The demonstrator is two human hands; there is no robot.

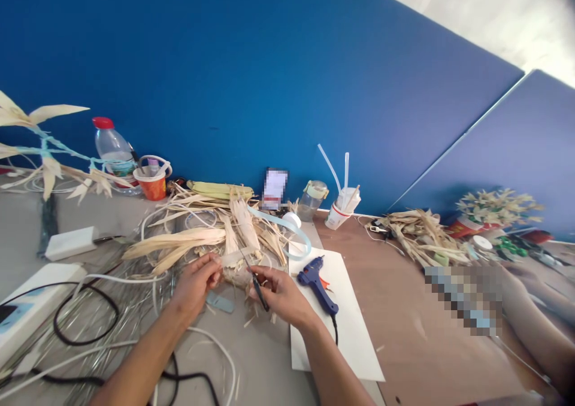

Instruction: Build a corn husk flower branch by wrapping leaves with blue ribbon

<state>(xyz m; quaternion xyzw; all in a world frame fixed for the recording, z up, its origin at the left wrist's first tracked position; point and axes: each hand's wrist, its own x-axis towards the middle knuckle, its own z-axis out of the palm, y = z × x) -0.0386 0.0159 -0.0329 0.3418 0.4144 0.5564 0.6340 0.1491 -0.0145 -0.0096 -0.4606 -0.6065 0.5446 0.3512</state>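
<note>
My left hand (203,279) is closed, its fingertips pinching a pale strip of dried husk (230,257). My right hand (275,291) is closed around the dark handle of a thin metal tool (257,286), whose tip points up and left beside the strip. Whether the tip touches the strip, I cannot tell. Behind both hands lies a pile of dried corn husks (188,241). A small blue-grey piece (220,302) lies on the grey table between my hands. To the right, a blue glue gun (318,285) rests on white paper (350,328).
Cables (215,352) and thin wires (112,328) spread over the left side near a power strip (27,316). Along the blue partition (251,82) stand a bottle (114,148), a red cup (153,185), a phone (274,188), a jar (312,201) and a cup with straws (338,215). Another person's arms (534,316) are at right.
</note>
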